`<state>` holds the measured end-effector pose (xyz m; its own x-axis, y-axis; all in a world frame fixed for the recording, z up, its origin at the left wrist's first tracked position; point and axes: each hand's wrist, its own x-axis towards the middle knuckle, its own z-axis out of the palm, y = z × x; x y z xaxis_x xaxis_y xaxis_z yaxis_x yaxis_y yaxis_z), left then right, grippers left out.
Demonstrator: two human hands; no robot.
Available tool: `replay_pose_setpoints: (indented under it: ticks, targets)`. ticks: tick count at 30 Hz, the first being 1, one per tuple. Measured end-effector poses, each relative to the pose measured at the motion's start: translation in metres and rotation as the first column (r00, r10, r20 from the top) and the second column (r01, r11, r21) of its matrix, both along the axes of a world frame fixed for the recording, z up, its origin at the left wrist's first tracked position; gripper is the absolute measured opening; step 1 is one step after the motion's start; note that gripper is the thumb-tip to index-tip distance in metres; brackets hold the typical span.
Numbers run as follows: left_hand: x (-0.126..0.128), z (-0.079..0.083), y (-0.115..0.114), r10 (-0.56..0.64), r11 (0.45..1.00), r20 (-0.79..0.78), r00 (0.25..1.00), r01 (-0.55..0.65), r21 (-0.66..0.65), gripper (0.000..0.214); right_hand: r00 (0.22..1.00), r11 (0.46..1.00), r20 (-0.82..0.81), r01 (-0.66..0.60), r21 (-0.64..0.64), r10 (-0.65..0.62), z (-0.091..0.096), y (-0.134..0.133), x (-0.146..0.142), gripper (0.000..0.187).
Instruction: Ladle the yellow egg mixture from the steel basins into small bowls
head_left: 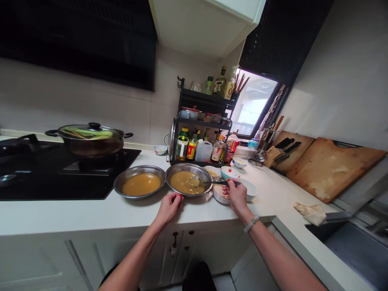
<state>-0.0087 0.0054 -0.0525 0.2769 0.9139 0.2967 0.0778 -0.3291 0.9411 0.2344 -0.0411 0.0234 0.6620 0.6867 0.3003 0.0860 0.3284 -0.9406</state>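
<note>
My right hand (236, 196) is wrapped around the dark handle of a metal spoon (216, 183). Its head dips into yellowish-brown liquid with small pale bits, inside a shallow round metal bowl (209, 186). At that bowl's near left edge, my left hand (170, 207) has its fingers pinched on the rim. A second metal bowl (117, 190), close on the left, contains similar liquid. Under and beside my right hand stand a patterned white bowl (221, 199), a white bowl (251, 192) and a green bowl (230, 173) with red marks.
A lidded pot (93, 147) with green stalks under its glass lid sits on the black cooktop (87, 186). Behind the bowls rises a black rack (204, 123) of bottles. Knives, cutting boards (330, 169), a cloth (311, 213) and a sink (351, 242) are on the right.
</note>
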Motion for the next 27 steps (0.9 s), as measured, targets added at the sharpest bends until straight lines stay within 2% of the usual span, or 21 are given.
replay_pose_setpoints:
  ticks: [13, 19, 27]
  targets:
    - [0.000, 0.003, -0.001, -0.016, 1.000, 0.020, 1.000, 0.017, -0.009, 0.031, 0.987, 0.999, -0.159, 0.015, 0.044, -0.008, 0.018, -0.006, 0.011, 0.016]
    - [0.000, 0.007, -0.004, -0.007, 1.000, 0.001, 1.000, 0.007, -0.008, 0.031, 0.991, 0.997, -0.125, 0.052, 0.055, -0.045, 0.030, -0.003, 0.025, 0.016]
    - [0.000, 0.002, -0.001, -0.012, 1.000, 0.000, 1.000, 0.012, 0.010, 0.031, 0.974, 0.966, 0.004, 0.222, 0.136, -0.224, 0.035, 0.016, 0.057, 0.021]
